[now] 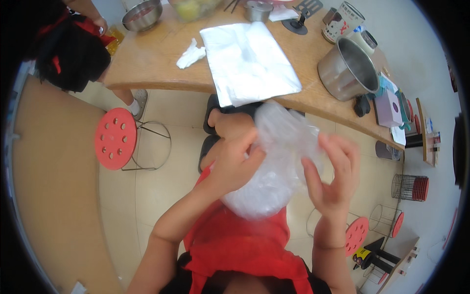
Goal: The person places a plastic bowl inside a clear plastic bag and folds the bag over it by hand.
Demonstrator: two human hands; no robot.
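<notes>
A clear plastic bag [268,183], crumpled and puffed out, lies above my lap over a red apron [235,242]. My left hand [237,160] pinches the upper left side of the bag. On the opposite side, my right hand [332,172] has its thumb and fingers spread at the bag's edge; motion blur hides whether the fingertips touch the film. Just beyond the bag, a flat stack of white plastic bags [253,62] rests on the wooden table [161,70], its near edge overhanging the front. Beside the stack is a crumpled white tissue [191,54].
A steel pot [337,75] and a lilac box [389,108] stand at the table's right. Far back are a steel bowl [142,16] and a slotted spatula [308,8]. A red stool [115,139] stands left, near another person [69,47]. More red stools [357,235] are at right.
</notes>
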